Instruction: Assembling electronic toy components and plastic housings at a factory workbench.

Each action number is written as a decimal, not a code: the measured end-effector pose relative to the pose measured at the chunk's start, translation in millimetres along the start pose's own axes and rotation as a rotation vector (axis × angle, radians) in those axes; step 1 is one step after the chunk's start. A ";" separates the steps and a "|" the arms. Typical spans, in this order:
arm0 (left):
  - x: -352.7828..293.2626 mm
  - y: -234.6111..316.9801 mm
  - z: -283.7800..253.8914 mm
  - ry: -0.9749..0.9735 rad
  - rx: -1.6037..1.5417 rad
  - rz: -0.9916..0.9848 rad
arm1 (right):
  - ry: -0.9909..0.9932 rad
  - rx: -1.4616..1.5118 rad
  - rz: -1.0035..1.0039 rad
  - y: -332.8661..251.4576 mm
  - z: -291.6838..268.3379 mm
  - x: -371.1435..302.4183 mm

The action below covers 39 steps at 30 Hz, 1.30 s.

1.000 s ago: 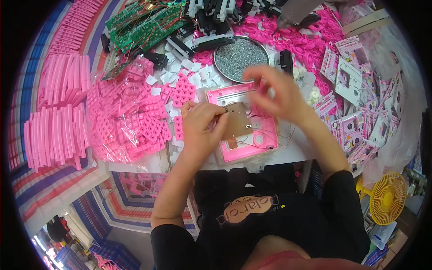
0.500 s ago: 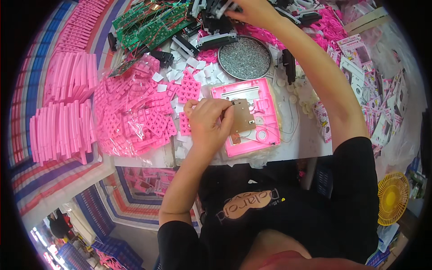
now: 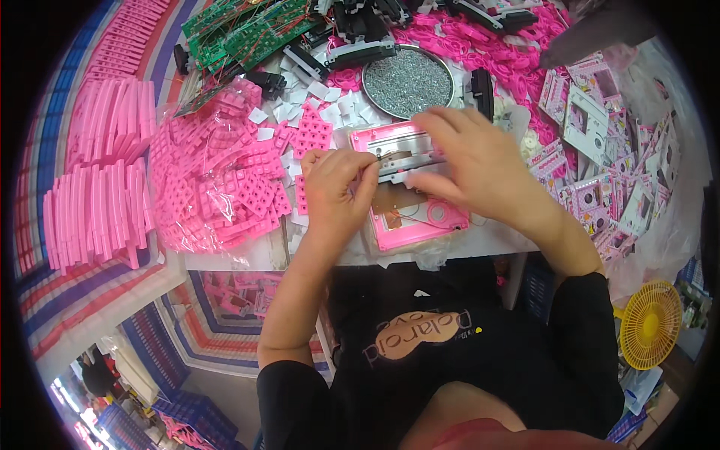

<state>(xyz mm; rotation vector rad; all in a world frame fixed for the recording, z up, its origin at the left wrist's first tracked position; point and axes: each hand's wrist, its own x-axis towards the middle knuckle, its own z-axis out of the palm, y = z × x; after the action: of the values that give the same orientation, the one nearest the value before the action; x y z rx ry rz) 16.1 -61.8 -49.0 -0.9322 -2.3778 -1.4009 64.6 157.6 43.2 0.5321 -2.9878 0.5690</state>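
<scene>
A pink plastic case [image 3: 401, 238] lies on the table in front of me, with a brown circuit board [image 3: 388, 196] inside it. Over the board is a long silver-and-black module [image 3: 405, 162]. My right hand [image 3: 487, 169] grips its right part between thumb and fingers. At the module's left end, my left hand [image 3: 336, 186] has thumb and forefinger pinched together; what sits between them is too small to make out. Thin wires show in the lower part of the case.
A round dish [image 3: 365, 91] of small screws [image 3: 409, 79] stands behind the case. Pink keypads [image 3: 225, 172] and stacked pink panels [image 3: 97, 214] lie left, green circuit boards [image 3: 259, 37] and black-and-white modules [image 3: 360, 52] at the back, printed card pieces [image 3: 592, 195] right.
My right hand has come down from the modules at the back to the case, bringing a silver-and-black module over the brown board. My left hand stays pinched at the case's left side.
</scene>
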 end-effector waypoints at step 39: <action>34.3 26.1 -21.4 -0.560 -0.014 -0.235 | 0.030 0.156 -0.345 20.5 29.7 -3.0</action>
<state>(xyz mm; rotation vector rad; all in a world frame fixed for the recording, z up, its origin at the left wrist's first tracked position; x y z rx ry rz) 3.3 -57.1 -2.8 -1.2112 -2.9699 -1.3699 60.7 165.6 8.1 1.0123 -2.7437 0.7688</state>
